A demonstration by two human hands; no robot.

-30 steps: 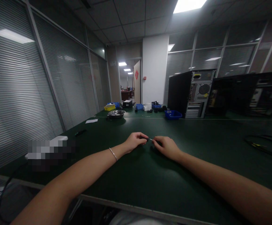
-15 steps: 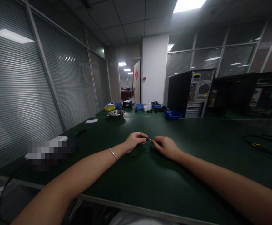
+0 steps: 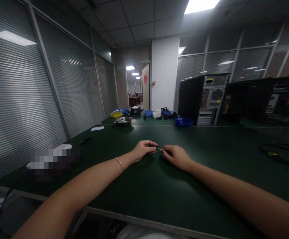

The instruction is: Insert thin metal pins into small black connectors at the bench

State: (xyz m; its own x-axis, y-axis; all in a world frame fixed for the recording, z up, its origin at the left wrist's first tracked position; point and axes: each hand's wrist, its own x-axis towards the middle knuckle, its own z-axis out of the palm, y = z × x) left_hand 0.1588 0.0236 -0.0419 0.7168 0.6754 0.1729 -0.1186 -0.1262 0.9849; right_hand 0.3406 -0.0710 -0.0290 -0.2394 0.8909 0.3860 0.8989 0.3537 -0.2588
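My left hand (image 3: pixel 144 150), with a thin bracelet at the wrist, pinches a small dark piece (image 3: pixel 157 147) between thumb and fingers above the green table (image 3: pixel 139 186). Across the small gap from it, my right hand (image 3: pixel 176 154) is closed on a thin silver rod (image 3: pixel 160 149). The rod's left end meets or nearly meets the dark piece; its other end is hidden inside the right hand. Both things are too small to name their kind.
A metal bowl (image 3: pixel 123 121) and a blue bin (image 3: pixel 183 121) stand toward the back, near a computer tower (image 3: pixel 191 99). Black cable (image 3: pixel 281 156) lies at right. On the left are a white paper (image 3: pixel 97 128), a green-and-black item (image 3: pixel 85 140) and a partly blurred white object (image 3: pixel 63 147).
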